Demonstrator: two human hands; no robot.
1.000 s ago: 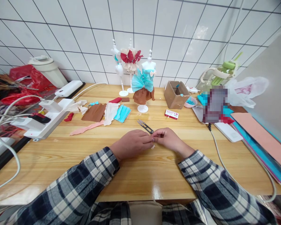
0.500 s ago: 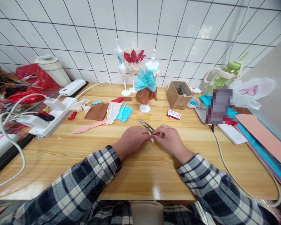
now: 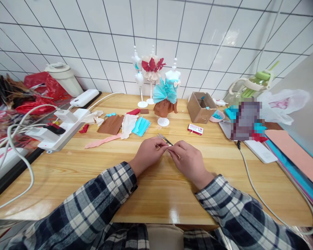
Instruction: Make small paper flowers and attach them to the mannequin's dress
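Both hands are together over the bench (image 3: 159, 201), in front of the mannequin in the turquoise-and-brown dress (image 3: 165, 92), which serves as reference for all positions. The left hand (image 3: 149, 152) and the right hand (image 3: 190, 161) meet at the fingertips, thumbs and forefingers pinched on a small pale scrap (image 3: 169, 146). The scrap lies nearer the wearer than the mannequin and is largely covered by the fingers; its shape cannot be determined.

A pair of snips (image 3: 168, 140) rests on the bench between the mannequin and the fingertips, blades pointing away to the left, handle end partly hidden by the hands.

Left of the mannequin, laid side by side: a turquoise piece (image 3: 141, 126) nearest, then a cream piece (image 3: 129, 125), then a brown piece (image 3: 110, 124). A pink strip (image 3: 102, 140) lies farther left and forward of it. Behind it, to the left, stand a mannequin with red bows (image 3: 151, 67) and a bare-looking white one (image 3: 139, 79).

Right of the mannequin: an open cardboard box (image 3: 200, 113), with a red-and-white packet (image 3: 195, 129) lying flat in front of that box. A pink bowl (image 3: 217, 118) holding turquoise bits sits just beyond the box, farther right.
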